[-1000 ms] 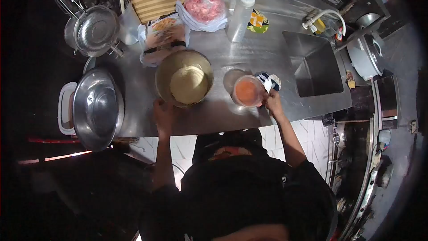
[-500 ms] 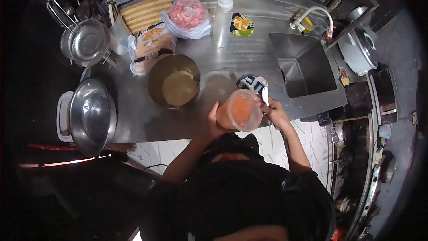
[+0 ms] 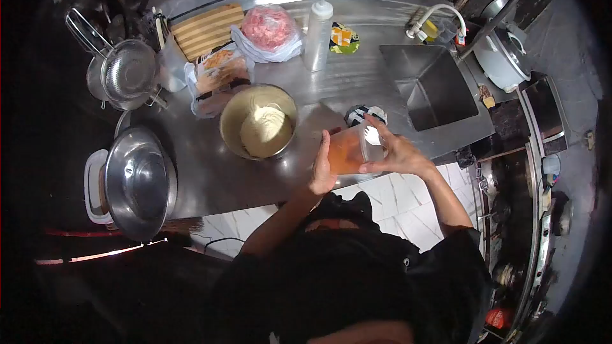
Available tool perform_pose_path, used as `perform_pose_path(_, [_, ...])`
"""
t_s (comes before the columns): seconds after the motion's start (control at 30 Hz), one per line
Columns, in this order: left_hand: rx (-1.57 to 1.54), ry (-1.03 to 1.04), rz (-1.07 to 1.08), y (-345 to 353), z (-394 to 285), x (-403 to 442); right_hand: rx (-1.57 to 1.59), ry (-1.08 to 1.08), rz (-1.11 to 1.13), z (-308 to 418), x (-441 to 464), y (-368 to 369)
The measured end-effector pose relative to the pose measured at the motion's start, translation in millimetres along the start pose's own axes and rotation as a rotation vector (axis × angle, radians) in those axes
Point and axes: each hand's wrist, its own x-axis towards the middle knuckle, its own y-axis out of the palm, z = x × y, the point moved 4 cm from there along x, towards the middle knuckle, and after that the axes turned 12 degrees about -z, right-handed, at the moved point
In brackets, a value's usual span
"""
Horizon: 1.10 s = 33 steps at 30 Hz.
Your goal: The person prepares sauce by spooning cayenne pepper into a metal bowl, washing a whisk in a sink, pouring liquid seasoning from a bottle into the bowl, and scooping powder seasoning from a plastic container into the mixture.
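A clear plastic container [image 3: 346,151] with orange contents is tilted on its side near the counter's front edge, between my hands. My left hand [image 3: 324,169] supports its bottom end. My right hand [image 3: 403,154] grips the rim end, with a white plastic fork [image 3: 372,135] at its fingers. To the left stands a metal bowl [image 3: 231,129] holding a pale, creamy mixture [image 3: 264,132]. Just behind the container lies a dark and white patterned cloth [image 3: 358,113], partly hidden by my right fingers.
A large steel basin [image 3: 139,181] and strainers [image 3: 129,70] are at left. Behind the bowl are a bagged package [image 3: 220,76], bagged pink meat [image 3: 269,30], a striped board [image 3: 207,30] and a squeeze bottle [image 3: 318,35]. The sink [image 3: 433,89] is at right.
My left hand has left the bowl's side and taken hold of the container. The container has been lifted, then turned on its side, with my right hand now spread over its rim end.
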Motion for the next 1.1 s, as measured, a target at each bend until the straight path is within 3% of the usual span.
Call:
perform_pose_path(0.13, [0.124,0.001,-0.007,-12,-12,-1,-0.020,-0.008,0.031,5,4,16])
perform_pose_path(0.33, [0.225,0.000,0.020,-15,-18,-1,0.164,0.026,0.070,6,9,22])
perform_pose_path(0.43, [0.213,-0.037,0.010,-12,-16,-4,0.321,0.197,0.206,5,6,20])
perform_pose_path(0.57, [0.240,-0.040,0.009,-18,-4,4,0.472,0.164,0.174,-3,5,21])
perform_pose_path(0.7, [0.318,-0.333,0.078,-16,2,7,0.476,0.118,0.081,-38,1,29])
perform_pose_path(0.8, [0.311,-0.597,0.175,-22,21,19,0.466,0.297,0.109,-62,-18,21])
perform_pose_path(0.9, [0.789,-0.101,-0.174,-39,37,57,0.400,0.472,0.083,-90,-40,8])
perform_pose_path(0.97, [1.316,0.685,0.090,-68,66,123,0.425,0.496,0.010,-124,-49,2])
perform_pose_path(1.1, [1.543,0.927,0.245,-2,74,136,0.604,0.565,-0.107,-175,-51,-6])
